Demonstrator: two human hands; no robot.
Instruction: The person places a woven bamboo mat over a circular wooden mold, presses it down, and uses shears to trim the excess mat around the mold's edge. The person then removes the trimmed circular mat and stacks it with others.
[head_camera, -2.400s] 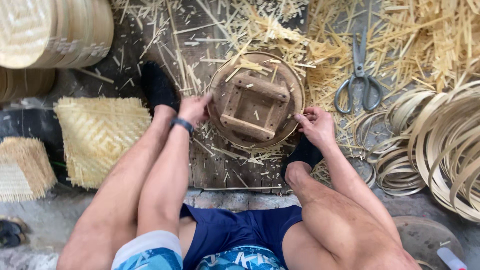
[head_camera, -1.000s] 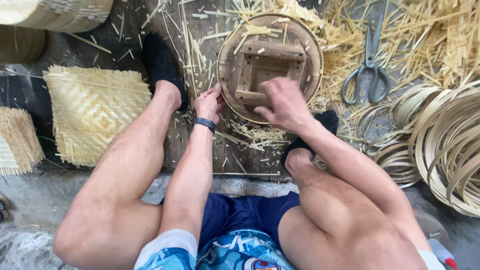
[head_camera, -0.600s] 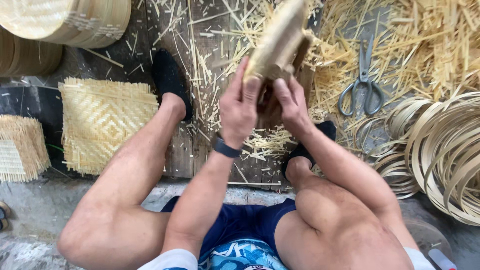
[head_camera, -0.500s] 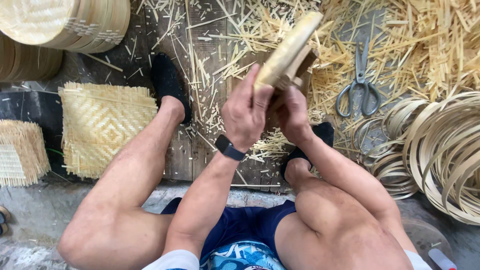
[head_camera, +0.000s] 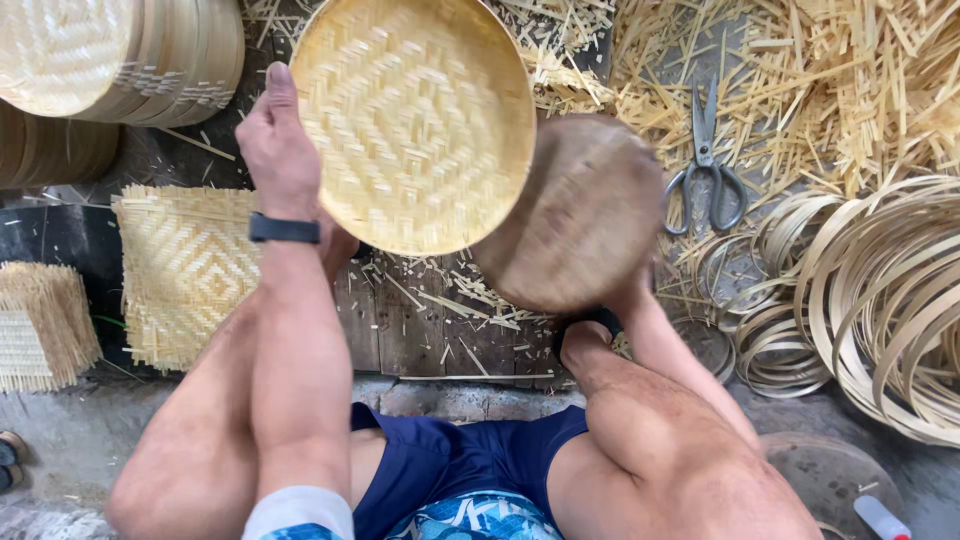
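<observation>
Woven tray (head_camera: 415, 120) now lifted, separated

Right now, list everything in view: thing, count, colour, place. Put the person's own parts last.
Woven tray: one, pale yellow, round, held up at top centre.
Round disc: one, brown, right of the tray, held from below.
Scissors: one pair, grey metal, lying on the scraps at right.
Bamboo hoops: a pile, count unclear, tan, far right.
Flat woven mats: a stack, pale yellow, on the floor at left.
Stacked trays: several, tan, top left.
Bamboo scraps: many, straw-coloured, strewn across the top right.
Wooden boards: dark brown, under the work.
Left hand: grips the tray's left rim; black wristband.
Right hand: mostly hidden under the disc.
</observation>
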